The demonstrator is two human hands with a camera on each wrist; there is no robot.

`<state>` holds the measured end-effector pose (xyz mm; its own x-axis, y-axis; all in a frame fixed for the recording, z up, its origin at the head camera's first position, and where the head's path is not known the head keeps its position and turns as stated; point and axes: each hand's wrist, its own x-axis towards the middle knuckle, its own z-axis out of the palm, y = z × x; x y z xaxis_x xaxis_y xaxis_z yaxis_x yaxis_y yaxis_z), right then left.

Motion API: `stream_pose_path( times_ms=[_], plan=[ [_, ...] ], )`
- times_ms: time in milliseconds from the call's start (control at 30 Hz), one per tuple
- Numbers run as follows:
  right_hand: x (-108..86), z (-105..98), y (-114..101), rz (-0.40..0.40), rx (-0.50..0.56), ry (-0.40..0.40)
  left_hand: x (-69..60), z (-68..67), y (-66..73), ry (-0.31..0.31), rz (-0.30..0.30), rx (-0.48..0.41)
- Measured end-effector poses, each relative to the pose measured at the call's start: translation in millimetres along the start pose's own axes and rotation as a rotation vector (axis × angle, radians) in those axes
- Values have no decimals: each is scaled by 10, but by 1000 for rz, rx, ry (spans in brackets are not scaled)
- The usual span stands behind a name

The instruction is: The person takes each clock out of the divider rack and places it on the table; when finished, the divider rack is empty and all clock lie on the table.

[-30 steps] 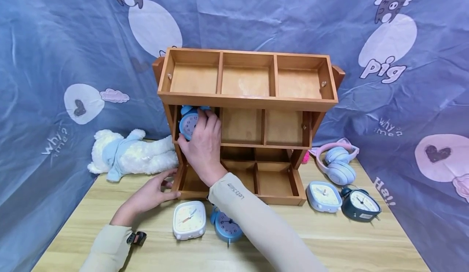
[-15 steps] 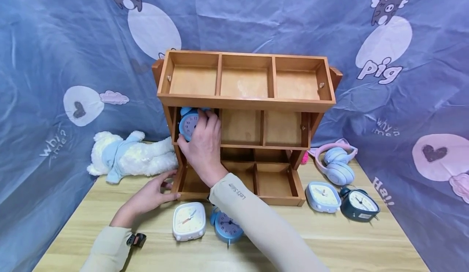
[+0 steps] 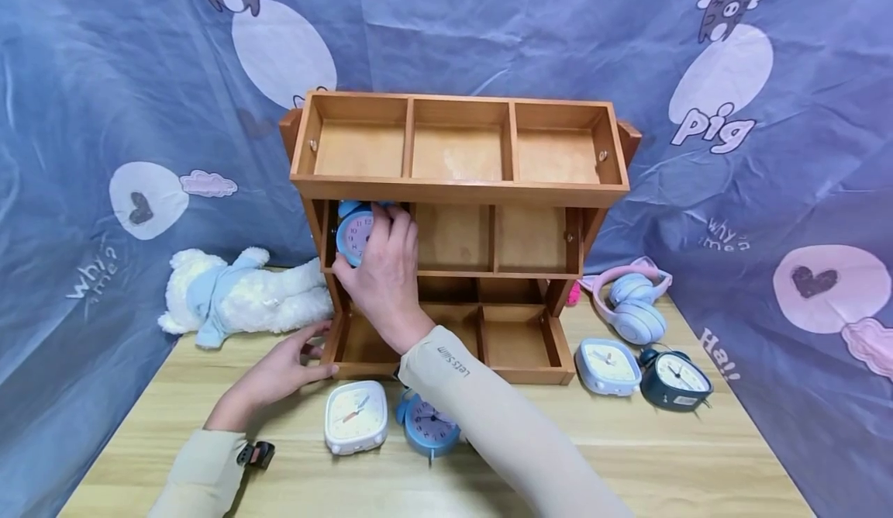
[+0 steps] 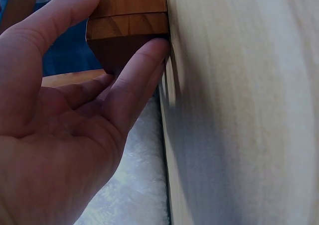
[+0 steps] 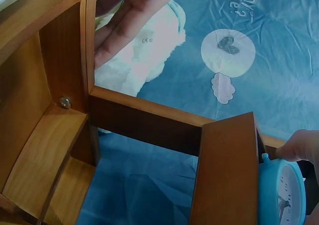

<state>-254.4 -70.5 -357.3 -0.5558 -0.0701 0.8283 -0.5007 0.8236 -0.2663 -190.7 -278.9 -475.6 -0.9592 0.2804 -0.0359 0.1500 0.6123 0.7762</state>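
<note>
In the left compartment of the middle tier of a wooden three-tier rack [image 3: 460, 189], a light blue twin-bell alarm clock [image 3: 353, 233] stands face forward. My right hand [image 3: 387, 277] grips it, the thumb low on its left side and the fingers over its upper right, hiding part of the dial. The right wrist view shows the clock [image 5: 282, 195] beside a wooden wall, with the thumb near its top. My left hand [image 3: 279, 369] holds the front left corner of the bottom tier. In the left wrist view, the thumb and fingers of this hand [image 4: 70, 120] span that wooden corner [image 4: 128, 26].
On the table before the rack lie a white square clock [image 3: 356, 417] and another blue alarm clock [image 3: 427, 427], partly under my right sleeve. To the right are a pale blue square clock [image 3: 608, 366], a dark alarm clock [image 3: 675, 381] and headphones [image 3: 638, 320]. A white plush bear [image 3: 244, 297] lies left.
The head view has shifted slightly. Both hands keep their places on the rack and the blue alarm clock, which stays in the same compartment.
</note>
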Motion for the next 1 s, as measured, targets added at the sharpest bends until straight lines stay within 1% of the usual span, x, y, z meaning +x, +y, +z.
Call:
stream_pose_path(
  times_ms=[233, 367, 600, 700, 800, 1000],
  plan=[
    [-9, -53, -18, -18, 40, -3, -10, 3, 7, -13, -13, -22],
    [-12, -102, -26, -28, 66, -4, -10, 0, 18, -8, -13, -22],
    [-41, -219, -47, -27, 132, -30, -8, -11, 22, -8, -14, -37],
    [-49, -239, -44, -26, 149, -37, -7, -11, 17, -8, -22, -46],
    [-62, -251, -32, -27, 153, -34, -4, -7, 9, -11, -22, -39],
    [-87, -297, -1, -32, 156, -22, 4, 8, -7, -4, 0, -11]
  ],
)
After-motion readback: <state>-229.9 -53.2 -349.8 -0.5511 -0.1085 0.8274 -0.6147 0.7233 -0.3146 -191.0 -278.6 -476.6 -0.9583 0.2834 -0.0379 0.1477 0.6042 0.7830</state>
